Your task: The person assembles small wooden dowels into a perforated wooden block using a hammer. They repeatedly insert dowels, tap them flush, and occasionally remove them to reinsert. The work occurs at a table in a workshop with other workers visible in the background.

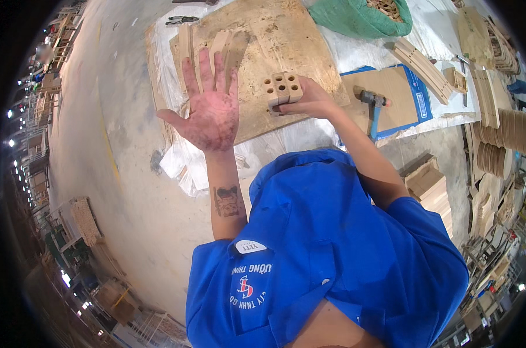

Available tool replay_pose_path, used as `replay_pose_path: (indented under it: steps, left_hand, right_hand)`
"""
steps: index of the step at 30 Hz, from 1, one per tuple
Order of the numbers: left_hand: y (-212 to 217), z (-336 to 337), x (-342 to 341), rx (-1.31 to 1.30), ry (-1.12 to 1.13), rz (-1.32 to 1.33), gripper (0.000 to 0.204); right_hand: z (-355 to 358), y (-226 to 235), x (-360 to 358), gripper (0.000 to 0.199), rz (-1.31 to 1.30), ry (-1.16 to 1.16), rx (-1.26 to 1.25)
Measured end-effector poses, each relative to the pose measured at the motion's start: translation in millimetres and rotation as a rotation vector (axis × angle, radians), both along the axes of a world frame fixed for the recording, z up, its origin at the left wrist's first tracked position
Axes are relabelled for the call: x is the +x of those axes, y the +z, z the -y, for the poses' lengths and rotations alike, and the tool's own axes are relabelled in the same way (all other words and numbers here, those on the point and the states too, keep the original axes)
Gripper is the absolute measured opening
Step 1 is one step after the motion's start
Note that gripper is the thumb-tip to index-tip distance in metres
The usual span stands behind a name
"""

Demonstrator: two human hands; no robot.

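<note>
My left hand (208,110) is raised palm up over the left part of the board, its fingers spread and nothing in it. On the other side, my right hand (314,100) grips a bundle of small wooden blocks (283,90), with round holes showing in their ends. The thumb lies along the near side of the blocks; the fingers behind them are mostly hidden. Beneath both hands is a worn plywood board (274,43). Pale wooden strips (219,43) lie on it beyond my left fingertips.
A hammer (374,110) with a blue handle lies on brown cardboard (399,95) to the right. Farther off stand a green sack (355,17) of wood pieces and drilled wooden rails (422,69). Stacked curved wooden parts (509,130) are at the far right.
</note>
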State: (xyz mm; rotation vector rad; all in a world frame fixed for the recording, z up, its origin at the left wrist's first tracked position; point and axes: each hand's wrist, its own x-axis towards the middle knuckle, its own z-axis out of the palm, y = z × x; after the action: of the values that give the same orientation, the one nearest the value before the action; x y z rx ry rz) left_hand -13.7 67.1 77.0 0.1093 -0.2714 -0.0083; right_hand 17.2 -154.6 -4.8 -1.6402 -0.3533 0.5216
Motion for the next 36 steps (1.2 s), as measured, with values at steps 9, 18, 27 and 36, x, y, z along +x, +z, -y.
replay_pose_path:
  steps: [9, 18, 27, 36]
  left_hand:
    - [7, 13, -8, 0.051, 0.033, -0.016, 0.105]
    - [5, 16, -6, 0.664, 0.440, -0.481, 0.039]
    - [-12, 13, -12, 1.154, 0.437, -0.383, 0.029]
    - [-51, 15, -16, 1.363, 0.512, -0.294, 0.037]
  right_hand:
    - [2, 7, -5, 0.070, 0.079, -0.005, -0.105]
    - [12, 10, -8, 0.062, 0.051, -0.041, -0.040]
    - [13, 3, -5, 0.064, 0.076, -0.035, -0.019]
    - [5, 10, -8, 0.069, 0.050, -0.013, -0.046]
